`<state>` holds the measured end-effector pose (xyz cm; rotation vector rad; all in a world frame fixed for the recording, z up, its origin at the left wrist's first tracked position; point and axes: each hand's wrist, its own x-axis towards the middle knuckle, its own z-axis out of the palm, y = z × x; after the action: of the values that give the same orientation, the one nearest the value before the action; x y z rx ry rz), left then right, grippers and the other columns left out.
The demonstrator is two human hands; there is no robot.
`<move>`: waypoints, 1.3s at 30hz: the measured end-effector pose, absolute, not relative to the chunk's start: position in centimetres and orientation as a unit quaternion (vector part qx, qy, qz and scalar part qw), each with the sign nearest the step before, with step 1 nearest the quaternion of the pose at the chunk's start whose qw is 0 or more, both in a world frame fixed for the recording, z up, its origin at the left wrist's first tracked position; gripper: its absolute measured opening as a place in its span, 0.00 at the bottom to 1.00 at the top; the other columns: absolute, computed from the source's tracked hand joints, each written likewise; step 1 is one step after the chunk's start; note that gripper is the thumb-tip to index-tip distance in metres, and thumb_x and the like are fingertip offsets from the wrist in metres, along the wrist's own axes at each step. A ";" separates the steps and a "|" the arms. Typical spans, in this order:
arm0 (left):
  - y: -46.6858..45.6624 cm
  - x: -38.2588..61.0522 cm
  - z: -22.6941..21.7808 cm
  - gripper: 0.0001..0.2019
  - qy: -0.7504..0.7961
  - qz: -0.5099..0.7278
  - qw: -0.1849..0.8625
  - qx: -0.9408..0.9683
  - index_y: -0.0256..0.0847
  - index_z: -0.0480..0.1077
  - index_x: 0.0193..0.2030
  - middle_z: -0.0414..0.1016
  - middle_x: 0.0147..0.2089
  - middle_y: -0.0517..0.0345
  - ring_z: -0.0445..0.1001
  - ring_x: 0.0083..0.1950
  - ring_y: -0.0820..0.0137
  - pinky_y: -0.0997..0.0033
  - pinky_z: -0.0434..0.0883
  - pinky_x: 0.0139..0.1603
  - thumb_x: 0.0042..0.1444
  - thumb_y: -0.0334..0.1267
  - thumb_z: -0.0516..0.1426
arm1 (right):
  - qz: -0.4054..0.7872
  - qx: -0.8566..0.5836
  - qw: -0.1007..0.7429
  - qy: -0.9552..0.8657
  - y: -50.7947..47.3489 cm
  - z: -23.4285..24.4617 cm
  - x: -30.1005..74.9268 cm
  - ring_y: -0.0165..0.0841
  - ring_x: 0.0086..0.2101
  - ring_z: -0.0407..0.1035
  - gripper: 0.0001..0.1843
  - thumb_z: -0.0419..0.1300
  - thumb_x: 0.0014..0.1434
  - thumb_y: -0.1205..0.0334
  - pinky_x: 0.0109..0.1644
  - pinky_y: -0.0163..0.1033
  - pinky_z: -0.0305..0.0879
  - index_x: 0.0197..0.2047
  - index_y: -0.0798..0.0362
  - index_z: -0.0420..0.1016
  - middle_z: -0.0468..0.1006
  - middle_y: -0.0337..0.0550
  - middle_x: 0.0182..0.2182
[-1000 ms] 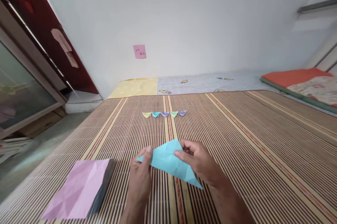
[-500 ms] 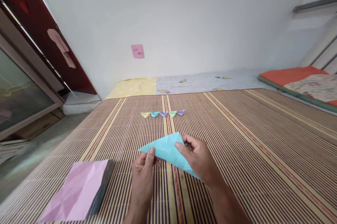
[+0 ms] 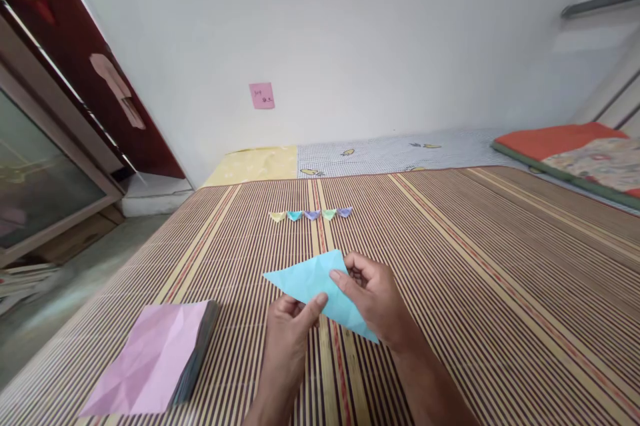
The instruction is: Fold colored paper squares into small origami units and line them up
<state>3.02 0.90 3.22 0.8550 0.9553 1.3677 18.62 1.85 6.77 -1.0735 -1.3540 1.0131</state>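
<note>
A light-blue sheet of origami paper, folded into a triangle with crease marks, is held above the striped mat. My left hand pinches its lower edge near the middle, thumb on top and fingers beneath. On the right side, my right hand grips the paper, its thumb lying on the face and its fingers curled behind. The paper's pointed tip sticks out to the left. Beyond it, several small folded paper pieces in yellow, blue, purple and green stand in a row.
A stack of paper with a creased pink sheet on top lies at the lower left. A pink note is stuck to the white wall. Folded orange bedding rests at the far right; a dark red door is at left.
My left hand has slid rightward along the paper's lower edge, from near the tip to nearer the middle. My right hand keeps its grip in nearly the same place.
</note>
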 end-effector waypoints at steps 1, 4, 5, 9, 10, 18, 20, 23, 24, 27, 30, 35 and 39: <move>0.8 3.1 3.2 0.12 0.414 0.592 0.588 0.363 0.36 0.81 0.34 0.78 0.28 0.59 0.69 0.28 0.74 0.75 0.68 0.31 0.46 0.41 0.73 | 0.442 -0.443 0.527 -0.575 1.8 6.8 18.6 0.27 0.25 0.59 0.13 0.63 0.62 0.56 0.27 0.32 0.57 0.30 0.53 0.71 0.66 0.33 0.23; 0.9 3.1 3.8 0.13 0.403 0.630 0.587 0.310 0.37 0.81 0.36 0.80 0.31 0.57 0.72 0.30 0.72 0.73 0.70 0.33 0.46 0.41 0.72 | 0.519 -0.405 0.443 -0.608 1.7 6.6 18.7 0.29 0.27 0.66 0.08 0.65 0.60 0.59 0.30 0.33 0.63 0.33 0.55 0.74 0.72 0.36 0.26; 1.1 2.9 4.0 0.13 0.400 0.646 0.582 0.289 0.36 0.80 0.34 0.78 0.29 0.59 0.71 0.29 0.73 0.74 0.70 0.32 0.44 0.40 0.73 | 0.539 -0.395 0.414 -0.619 1.7 6.5 18.8 0.29 0.28 0.68 0.08 0.64 0.60 0.60 0.32 0.33 0.64 0.32 0.55 0.74 0.73 0.36 0.26; 1.8 1.8 4.6 0.15 0.398 0.688 0.555 0.246 0.37 0.75 0.26 0.70 0.22 0.66 0.63 0.23 0.79 0.79 0.66 0.26 0.39 0.39 0.75 | 0.556 -0.399 0.361 -0.634 1.9 6.0 19.9 0.30 0.26 0.71 0.10 0.62 0.62 0.61 0.33 0.36 0.67 0.29 0.54 0.73 0.77 0.38 0.25; 2.0 1.6 4.5 0.16 0.399 0.692 0.549 0.244 0.37 0.75 0.27 0.70 0.22 0.67 0.62 0.22 0.79 0.79 0.65 0.26 0.38 0.39 0.75 | 0.552 -0.405 0.354 -0.637 2.0 5.9 20.3 0.30 0.26 0.70 0.10 0.63 0.61 0.61 0.32 0.36 0.67 0.29 0.54 0.73 0.77 0.38 0.24; 1.4 2.4 3.5 0.13 0.423 0.673 0.538 0.279 0.35 0.81 0.34 0.80 0.29 0.56 0.72 0.29 0.72 0.73 0.70 0.32 0.43 0.39 0.74 | 0.553 -0.378 0.410 -0.619 2.1 6.4 20.5 0.37 0.41 0.76 0.19 0.63 0.64 0.48 0.45 0.41 0.71 0.50 0.54 0.78 0.81 0.46 0.40; 0.8 3.0 3.8 0.11 0.422 0.632 0.554 0.339 0.37 0.82 0.36 0.81 0.30 0.56 0.72 0.30 0.71 0.71 0.70 0.34 0.49 0.41 0.71 | 0.555 -0.382 0.419 -0.609 2.1 6.0 19.5 0.35 0.35 0.74 0.18 0.64 0.63 0.48 0.38 0.37 0.69 0.47 0.54 0.79 0.80 0.43 0.35; 0.4 3.3 4.2 0.08 0.411 0.620 0.549 0.381 0.39 0.83 0.34 0.78 0.27 0.59 0.70 0.28 0.72 0.72 0.70 0.34 0.51 0.41 0.70 | 0.541 -0.412 0.443 -0.585 2.2 5.2 18.6 0.31 0.28 0.70 0.18 0.65 0.61 0.47 0.31 0.35 0.65 0.39 0.56 0.81 0.78 0.41 0.30; 0.4 3.2 4.4 0.08 0.409 0.623 0.543 0.386 0.39 0.82 0.34 0.77 0.26 0.60 0.69 0.27 0.73 0.72 0.69 0.33 0.51 0.41 0.70 | 0.544 -0.415 0.443 -0.579 2.3 5.0 18.6 0.31 0.27 0.69 0.18 0.66 0.61 0.47 0.30 0.35 0.65 0.39 0.56 0.81 0.78 0.41 0.29; 0.9 2.3 4.3 0.09 0.413 0.644 0.519 0.381 0.39 0.81 0.35 0.75 0.27 0.61 0.69 0.28 0.73 0.74 0.67 0.31 0.52 0.42 0.69 | 0.566 -0.411 0.416 -0.581 2.2 5.0 19.1 0.31 0.27 0.69 0.17 0.67 0.60 0.49 0.30 0.35 0.66 0.39 0.56 0.82 0.78 0.41 0.29; 1.7 0.8 4.0 0.10 0.429 0.672 0.486 0.357 0.38 0.79 0.31 0.75 0.27 0.61 0.68 0.29 0.73 0.75 0.66 0.31 0.51 0.43 0.70 | 0.590 -0.394 0.384 -0.591 2.2 5.2 19.9 0.31 0.28 0.70 0.15 0.67 0.60 0.50 0.31 0.35 0.66 0.37 0.54 0.82 0.77 0.41 0.28; 2.3 -0.7 4.0 0.13 0.434 0.689 0.471 0.339 0.39 0.76 0.31 0.72 0.25 0.63 0.66 0.27 0.76 0.78 0.63 0.30 0.51 0.46 0.70 | 0.543 -0.409 0.399 -0.616 2.5 5.4 20.5 0.32 0.28 0.69 0.13 0.65 0.60 0.52 0.31 0.35 0.65 0.36 0.54 0.81 0.78 0.42 0.29; 1.8 0.3 4.2 0.17 0.437 0.565 0.561 0.418 0.38 0.77 0.43 0.76 0.29 0.59 0.67 0.27 0.74 0.77 0.59 0.25 0.54 0.48 0.68 | 0.475 -0.440 0.461 -0.607 2.5 5.8 19.8 0.30 0.26 0.65 0.13 0.64 0.61 0.53 0.28 0.34 0.61 0.35 0.55 0.79 0.74 0.38 0.27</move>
<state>0.28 1.84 4.15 0.9847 1.0286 1.3323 19.84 2.53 5.80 -1.0823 -1.4925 1.1687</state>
